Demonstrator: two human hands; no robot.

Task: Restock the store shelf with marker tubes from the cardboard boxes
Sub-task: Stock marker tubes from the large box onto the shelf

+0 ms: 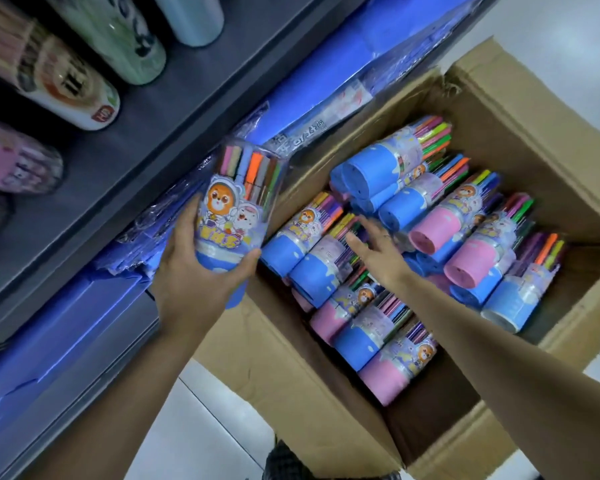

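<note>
My left hand (194, 275) grips the blue base of one marker tube (236, 209), a clear tube with a cartoon label and coloured markers, held up beside the dark shelf (146, 133). My right hand (378, 251) reaches into the open cardboard box (534, 140) with its fingers straight, just above a blue-based tube (312, 271). Several more tubes with blue and pink bases (433, 230) lie on their sides in the box.
Other tube-shaped goods (66, 81) lie on the upper shelf at the left. Blue plastic-wrapped packs (326, 98) fill the shelf below, next to the box. Pale floor tiles (201, 427) show under my arms. The box's near flap (291, 375) hangs open.
</note>
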